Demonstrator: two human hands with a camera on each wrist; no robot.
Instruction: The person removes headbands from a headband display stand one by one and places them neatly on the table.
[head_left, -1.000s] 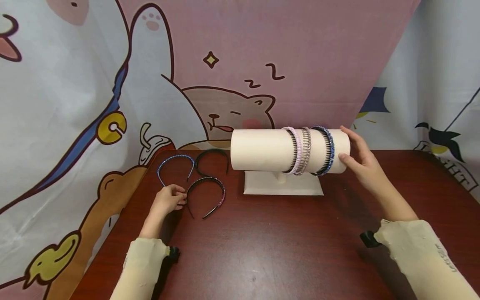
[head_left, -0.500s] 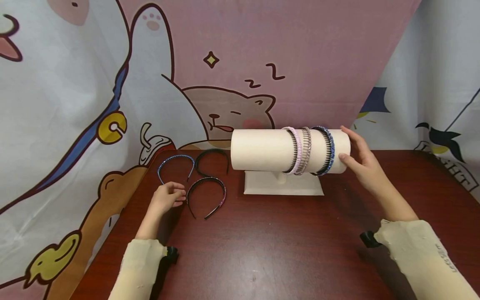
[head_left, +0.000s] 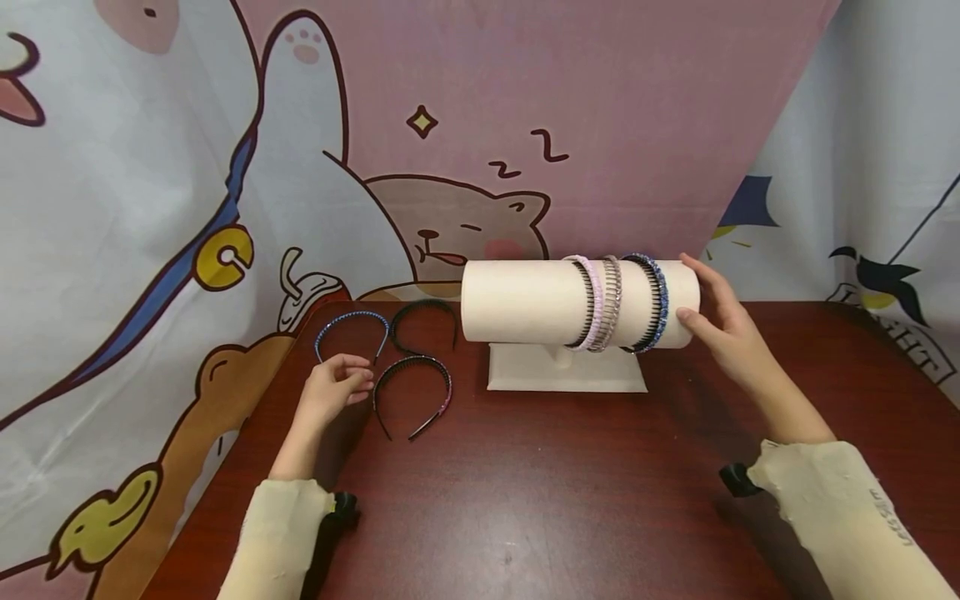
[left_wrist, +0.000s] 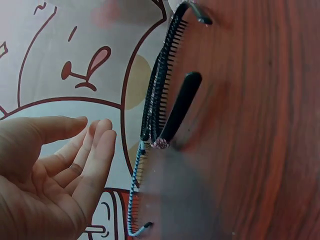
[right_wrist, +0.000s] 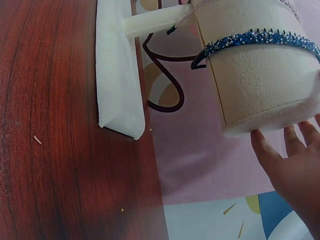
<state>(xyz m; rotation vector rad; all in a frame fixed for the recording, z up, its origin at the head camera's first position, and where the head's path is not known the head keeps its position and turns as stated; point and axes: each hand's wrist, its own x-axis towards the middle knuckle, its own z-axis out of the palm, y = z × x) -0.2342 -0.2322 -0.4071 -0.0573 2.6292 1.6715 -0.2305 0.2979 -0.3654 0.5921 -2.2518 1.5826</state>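
Note:
In the head view my left hand [head_left: 332,390] hovers just left of a black headband with pink beads [head_left: 448,387], with nothing in its relaxed fingers. The left wrist view shows its fingers [left_wrist: 102,150] loosely bent and apart from the headbands. A blue headband [head_left: 351,315] lies just beyond, partly hidden by the hand. My right hand [head_left: 723,329] holds the right end of a cream headband stand [head_left: 517,302], thumb in front and fingers at the back. Around its roll sit a pink headband [head_left: 596,304], a silvery-brown one [head_left: 611,302] and a dark blue glittery headband [head_left: 660,304].
A plain black headband [head_left: 423,302] lies behind, left of the stand's base [head_left: 566,377]. Everything stands on a dark red wooden table [head_left: 540,483]. A cartoon-printed cloth [head_left: 637,125] hangs at the table's back and left sides.
My left fingers have come off the pink-beaded black headband, which shifted very slightly right as it was let go. My right hand stays on the stand's end.

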